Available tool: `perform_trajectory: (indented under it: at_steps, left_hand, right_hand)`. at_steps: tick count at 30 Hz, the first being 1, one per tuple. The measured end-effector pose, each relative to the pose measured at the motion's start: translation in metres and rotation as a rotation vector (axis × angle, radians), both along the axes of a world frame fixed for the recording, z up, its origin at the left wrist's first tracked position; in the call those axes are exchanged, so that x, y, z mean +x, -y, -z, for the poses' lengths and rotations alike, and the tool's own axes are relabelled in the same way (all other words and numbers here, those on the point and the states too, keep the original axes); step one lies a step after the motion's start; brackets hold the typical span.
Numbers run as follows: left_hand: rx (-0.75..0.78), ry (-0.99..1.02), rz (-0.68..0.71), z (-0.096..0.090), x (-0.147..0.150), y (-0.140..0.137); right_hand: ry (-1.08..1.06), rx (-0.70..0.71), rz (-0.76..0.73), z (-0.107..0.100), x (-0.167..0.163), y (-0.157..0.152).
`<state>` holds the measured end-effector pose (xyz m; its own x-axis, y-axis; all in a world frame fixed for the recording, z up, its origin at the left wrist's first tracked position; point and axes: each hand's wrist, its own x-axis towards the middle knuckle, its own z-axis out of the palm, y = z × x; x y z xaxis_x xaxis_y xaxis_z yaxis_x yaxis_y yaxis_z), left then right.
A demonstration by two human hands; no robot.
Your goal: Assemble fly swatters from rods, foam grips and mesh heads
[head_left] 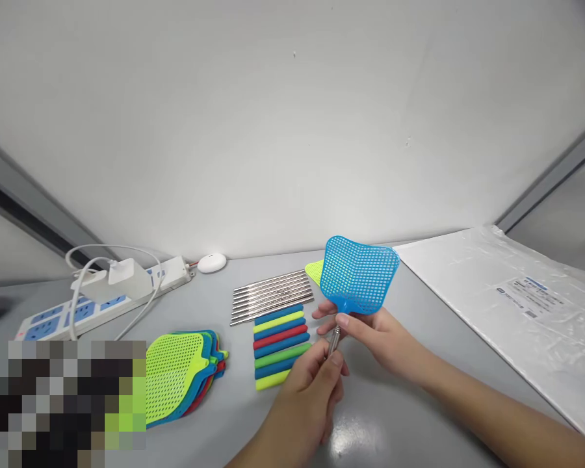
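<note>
My right hand [377,335] pinches the neck of a blue mesh fly swatter head [361,276], held raised above the table. My left hand [314,383] is closed around a metal rod [334,339], whose upper end meets the neck of the head; how deep it sits I cannot tell. Part of a yellow-green swatter head [314,270] shows behind the blue one. Left of my hands lies a row of coloured handle tubes [280,348] in blue, yellow, red and green. Beyond them several metal rods [272,296] lie side by side. A stack of swatter heads [175,370], yellow-green on top, rests farther left.
A white power strip [175,273] with plugs and a looping white cable [143,312] occupies the left back. Near it sits a small white rounded device [211,262]. A large white plastic-wrapped package [478,286] covers the right side. A wall rises behind the table.
</note>
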<state>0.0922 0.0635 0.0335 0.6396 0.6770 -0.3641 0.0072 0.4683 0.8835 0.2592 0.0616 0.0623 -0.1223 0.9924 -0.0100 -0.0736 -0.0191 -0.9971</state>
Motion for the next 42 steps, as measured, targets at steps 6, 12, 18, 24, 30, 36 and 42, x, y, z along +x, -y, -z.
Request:
perform_trajectory:
  at_steps: [6,12,18,24,30,36,42]
  left_hand:
    - [0.018,0.03,-0.057,0.002,0.003,0.005]
    - [-0.017,0.106,0.001,0.003,0.001,0.003]
    - [-0.414,0.436,0.158,-0.007,-0.01,-0.007]
    - [-0.447,0.376,0.164,-0.015,-0.013,-0.008]
    - [-0.286,0.265,0.147,-0.02,-0.006,-0.002]
    - [-0.202,0.288,0.102,-0.006,-0.003,0.0]
    - [-0.194,0.301,0.145,-0.006,-0.003,-0.002]
  right_hand:
    - [0.169,0.024,0.073,0.011,0.002,-0.007]
    - [0.178,0.006,0.101,0.018,0.002,-0.003]
    - [0.039,0.091,-0.109,0.01,0.006,-0.007]
    - [0.056,0.056,-0.128,0.01,0.011,-0.008]
    - [0.082,0.027,-0.167,0.011,0.002,-0.005]
    - [0.082,0.034,-0.227,0.001,0.0,-0.003]
    - [0.056,0.047,-0.27,-0.003,0.006,-0.003]
